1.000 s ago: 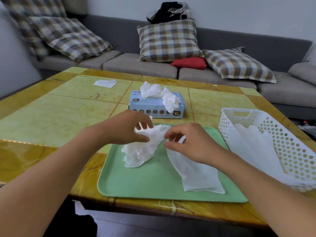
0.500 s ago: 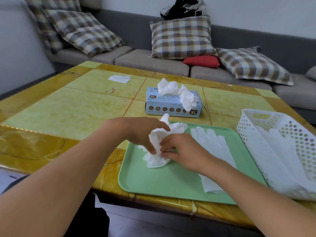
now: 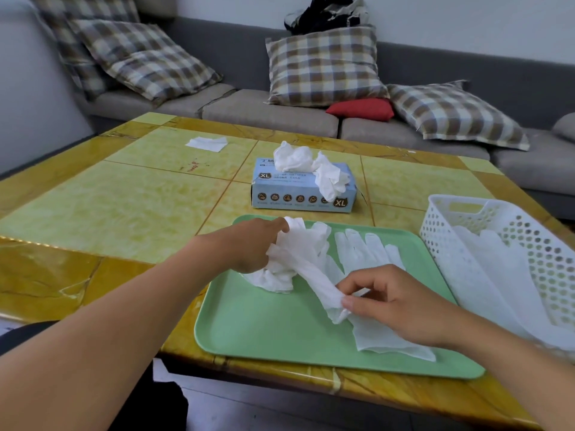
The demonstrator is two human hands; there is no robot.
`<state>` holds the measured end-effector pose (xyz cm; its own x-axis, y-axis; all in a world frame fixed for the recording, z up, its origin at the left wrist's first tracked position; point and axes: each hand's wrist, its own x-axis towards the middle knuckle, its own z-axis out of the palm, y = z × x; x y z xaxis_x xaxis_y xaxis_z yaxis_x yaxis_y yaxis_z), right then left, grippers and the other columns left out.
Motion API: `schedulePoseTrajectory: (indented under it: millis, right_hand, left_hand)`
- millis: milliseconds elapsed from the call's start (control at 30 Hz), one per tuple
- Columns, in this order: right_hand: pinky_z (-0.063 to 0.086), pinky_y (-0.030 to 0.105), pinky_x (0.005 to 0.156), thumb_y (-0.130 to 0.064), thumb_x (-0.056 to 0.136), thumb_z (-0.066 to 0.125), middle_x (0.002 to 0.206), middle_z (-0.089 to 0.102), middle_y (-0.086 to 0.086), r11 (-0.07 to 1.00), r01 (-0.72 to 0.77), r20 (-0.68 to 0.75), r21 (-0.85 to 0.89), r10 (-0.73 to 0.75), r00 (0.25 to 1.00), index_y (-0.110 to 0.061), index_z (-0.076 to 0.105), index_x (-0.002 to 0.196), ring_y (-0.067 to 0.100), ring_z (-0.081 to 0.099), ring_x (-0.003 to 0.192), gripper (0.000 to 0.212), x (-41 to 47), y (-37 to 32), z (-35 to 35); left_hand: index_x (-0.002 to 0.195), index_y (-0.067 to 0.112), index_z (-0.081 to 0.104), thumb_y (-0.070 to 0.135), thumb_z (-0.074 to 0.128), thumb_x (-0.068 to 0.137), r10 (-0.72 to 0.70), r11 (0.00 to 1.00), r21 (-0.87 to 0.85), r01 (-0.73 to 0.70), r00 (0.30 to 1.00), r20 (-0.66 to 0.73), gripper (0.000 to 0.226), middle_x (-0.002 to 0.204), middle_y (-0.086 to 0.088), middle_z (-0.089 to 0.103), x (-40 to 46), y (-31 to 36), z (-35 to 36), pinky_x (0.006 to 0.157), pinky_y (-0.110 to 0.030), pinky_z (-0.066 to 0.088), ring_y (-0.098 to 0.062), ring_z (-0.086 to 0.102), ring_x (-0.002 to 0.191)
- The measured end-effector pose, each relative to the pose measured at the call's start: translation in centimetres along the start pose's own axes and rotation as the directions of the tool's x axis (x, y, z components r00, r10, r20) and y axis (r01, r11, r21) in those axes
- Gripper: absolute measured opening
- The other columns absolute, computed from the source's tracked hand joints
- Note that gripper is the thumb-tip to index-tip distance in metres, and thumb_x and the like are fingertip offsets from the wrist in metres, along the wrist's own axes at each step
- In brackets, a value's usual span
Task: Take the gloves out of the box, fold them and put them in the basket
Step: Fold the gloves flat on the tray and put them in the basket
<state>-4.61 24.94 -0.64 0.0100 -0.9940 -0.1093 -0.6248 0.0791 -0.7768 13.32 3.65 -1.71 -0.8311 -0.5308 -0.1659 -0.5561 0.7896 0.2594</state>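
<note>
Vs half a second ago the right hand (image 3: 401, 306) has pulled back toward the near right of the green tray (image 3: 264, 331), dragging one end of the crumpled glove (image 3: 298, 262) out into a stretched strip, while the left hand (image 3: 252, 247) stays bunched on the wad at the tray's far left. Glove's long axis now runs diagonally from far-left to near-right, left fingers gripping the wadded end, right thumb and forefinger pinching the cuff end just above the tray. Flat glove (image 3: 367, 253) lies under it, fingers pointing away toward the glove box (image 3: 298, 194); basket (image 3: 504, 231) sits at right with gloves inside.
</note>
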Motion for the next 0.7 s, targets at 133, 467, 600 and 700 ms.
schedulePoseTrajectory:
  millis: [133,467,600,700]
  right_hand:
    - [0.053,0.03,0.082,-0.018,0.083,0.061,0.111,0.066,0.029,0.878,-0.038,-0.045,0.477,0.067,0.997,-0.001,0.072,0.092,0.026,0.064,0.092,0.023,0.2,-0.3,-1.6]
    - [0.058,0.054,0.089,-0.02,0.077,0.052,0.132,0.064,0.022,0.349,0.237,-0.277,0.907,0.069,0.958,-0.002,0.069,0.12,0.037,0.067,0.117,0.049,-2.3,-3.8,-10.9]
    - [0.062,0.034,0.065,-0.017,0.083,0.049,0.103,0.074,0.015,0.406,0.117,-0.235,0.906,0.255,0.938,-0.006,0.062,0.107,0.025,0.075,0.085,0.03,-2.9,-2.6,-11.6]
    - [0.062,0.032,0.061,-0.01,0.096,0.044,0.089,0.073,0.015,0.345,0.023,-0.154,0.938,0.359,0.921,-0.004,0.062,0.092,0.023,0.074,0.073,0.019,-2.4,-2.2,-10.1]
  left_hand:
    - [0.132,0.025,0.051,0.009,0.067,0.086,-0.009,1.0,-0.019,0.009,1.0,-0.014,0.051,0.125,0.002,0.061,0.5,0.0,0.2,0.088,-0.033,0.05,-0.017,0.056,0.104]
    - [0.09,0.013,0.066,0.018,0.062,0.084,-0.265,0.958,0.089,0.271,0.961,-0.076,0.009,0.086,-0.003,0.064,0.2,-0.6,-1.2,0.056,-0.025,0.041,-0.02,0.059,0.075]
    - [0.095,0.007,0.067,0.027,0.063,0.089,-0.389,0.92,0.085,0.382,0.916,0.099,0.021,0.083,-0.006,0.072,-0.9,-1.0,-2.1,0.052,-0.022,0.047,-0.017,0.065,0.064]
    - [0.134,0.022,0.048,0.044,0.069,0.082,-0.388,0.919,0.122,0.375,0.916,0.105,0.061,0.124,-0.002,0.052,-2.0,-0.1,-3.4,0.084,-0.033,0.049,-0.022,0.054,0.11]
